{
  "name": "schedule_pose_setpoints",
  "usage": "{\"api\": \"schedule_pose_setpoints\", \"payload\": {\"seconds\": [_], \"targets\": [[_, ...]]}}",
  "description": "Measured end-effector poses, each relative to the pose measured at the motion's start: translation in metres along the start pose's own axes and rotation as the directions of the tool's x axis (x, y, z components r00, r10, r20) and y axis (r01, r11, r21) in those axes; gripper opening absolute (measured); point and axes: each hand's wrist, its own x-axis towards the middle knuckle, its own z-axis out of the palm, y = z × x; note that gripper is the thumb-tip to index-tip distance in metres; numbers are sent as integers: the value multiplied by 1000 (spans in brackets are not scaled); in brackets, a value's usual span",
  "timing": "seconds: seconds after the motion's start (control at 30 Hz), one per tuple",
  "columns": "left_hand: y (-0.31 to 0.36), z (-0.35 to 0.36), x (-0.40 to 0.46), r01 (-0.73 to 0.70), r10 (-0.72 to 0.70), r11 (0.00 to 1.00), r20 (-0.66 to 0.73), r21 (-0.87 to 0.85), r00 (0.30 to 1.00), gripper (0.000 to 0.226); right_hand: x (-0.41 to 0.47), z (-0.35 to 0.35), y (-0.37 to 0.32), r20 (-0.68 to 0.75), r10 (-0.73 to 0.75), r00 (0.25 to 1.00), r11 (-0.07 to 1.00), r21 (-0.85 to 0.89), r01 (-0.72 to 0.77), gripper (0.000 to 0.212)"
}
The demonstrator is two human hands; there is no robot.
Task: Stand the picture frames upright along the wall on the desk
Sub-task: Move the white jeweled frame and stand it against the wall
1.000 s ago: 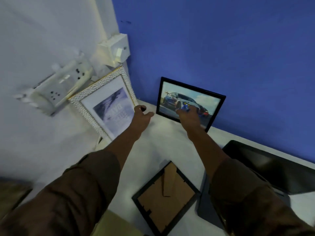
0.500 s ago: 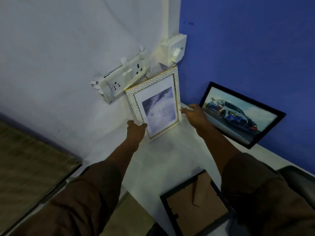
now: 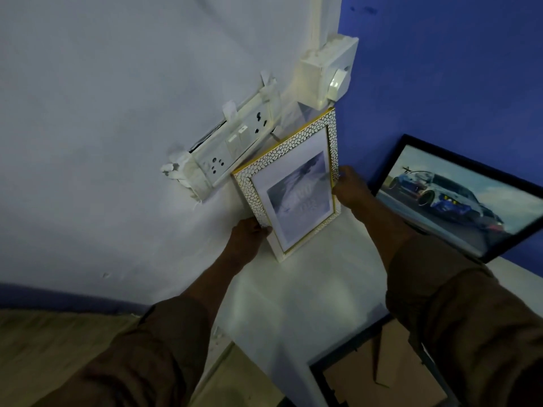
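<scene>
White, pebbled frame [image 3: 289, 183], gripped on both side edges: left hand [image 3: 249, 230] low, right hand [image 3: 348, 186] higher. Propped on the desk [image 3: 299, 292] in the corner, under the sockets [image 3: 235, 142]. Probably light, stiff, glass-fronted (fragile); best held by the edges.

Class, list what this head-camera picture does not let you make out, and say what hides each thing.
- Print wording in the white pebbled frame: head view, too blurred to read.
- Front of the black frame lying face down: only its backing shows, cut off by the bottom edge and the right sleeve.
- Car picture frame: right end cut off by the picture edge.
- Left hand and right hand fingertips: hidden behind the white frame's edges.
</scene>
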Motion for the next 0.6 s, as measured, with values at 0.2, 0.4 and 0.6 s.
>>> {"api": "schedule_pose_setpoints", "payload": {"seconds": [0.2, 0.4, 0.6], "targets": [[14, 6, -20, -135, 135, 991, 36, 20, 990, 29, -38, -20, -5, -13, 11, 1000, 997, 78, -10, 33], [39, 23, -53, -199, 195, 978, -80, -55, 978, 39, -84, -50, 25, -36, 48, 998, 986, 163, -41, 7], [89, 49, -122, -360, 266, 914, -397, -185, 879, 30, -163, -91, 43, 128, 115, 985, 948, 284, -147, 23]]}}
